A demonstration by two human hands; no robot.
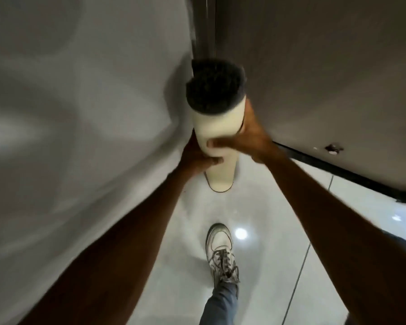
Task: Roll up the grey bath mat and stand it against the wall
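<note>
The bath mat (217, 123) is rolled into a tight tube, cream backing outside and dark grey pile showing at its top end. It stands upright on the floor in the corner between the pale left wall (80, 102) and a grey panel. My left hand (198, 154) grips the roll's left side around the middle. Just above it, my right hand (249, 134) wraps the right side, thumb across the front. The roll's bottom end touches the tiles.
The glossy white tiled floor (256, 207) extends toward me. My foot in a white laced shoe (222, 252) stands on it below the roll. On the right, the grey panel (326, 66) has a dark base strip along the floor.
</note>
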